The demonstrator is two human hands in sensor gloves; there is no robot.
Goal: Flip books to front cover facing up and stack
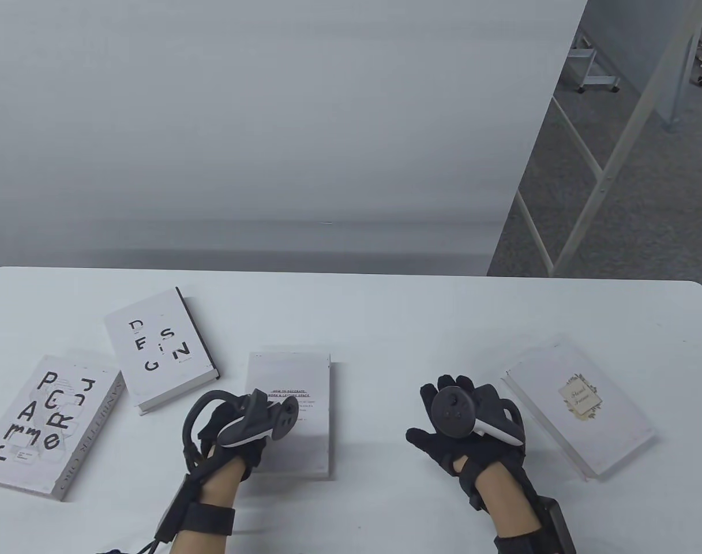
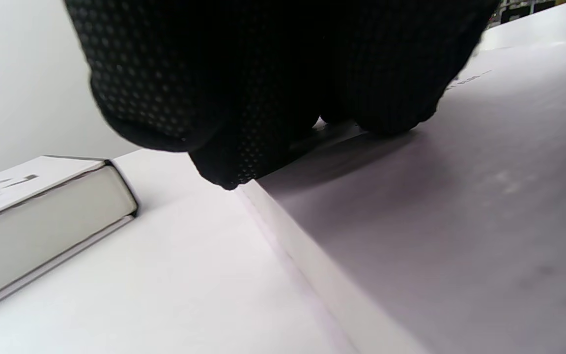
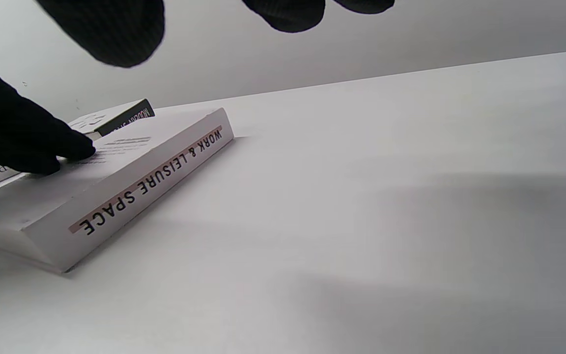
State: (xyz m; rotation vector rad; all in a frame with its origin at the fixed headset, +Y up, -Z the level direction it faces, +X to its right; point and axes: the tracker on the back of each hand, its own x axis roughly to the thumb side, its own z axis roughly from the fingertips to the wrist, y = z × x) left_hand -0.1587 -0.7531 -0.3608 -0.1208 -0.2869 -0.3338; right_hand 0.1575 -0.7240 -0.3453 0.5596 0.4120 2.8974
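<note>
A white book (image 1: 293, 427) lies flat mid-table with its text-covered back up; its spine reads WORK & LEISURE SPACE in the right wrist view (image 3: 135, 189). My left hand (image 1: 258, 427) rests on its left part, fingers (image 2: 224, 162) on the cover at the left edge; the hand also shows in the right wrist view (image 3: 22, 137). My right hand (image 1: 446, 418) hovers open and empty over bare table, right of that book, with its fingertips (image 3: 283, 12) at the top of its wrist view. The DESIGN book (image 1: 160, 349), a book with large scattered letters (image 1: 45, 427) and a floral-label book (image 1: 581, 407) lie cover up.
The DESIGN book lies just left of my left hand in the left wrist view (image 2: 42, 216) and behind the middle book in the right wrist view (image 3: 116, 118). The white table (image 1: 385, 323) ends at a grey wall behind. Bare tabletop separates the middle book from the floral-label book.
</note>
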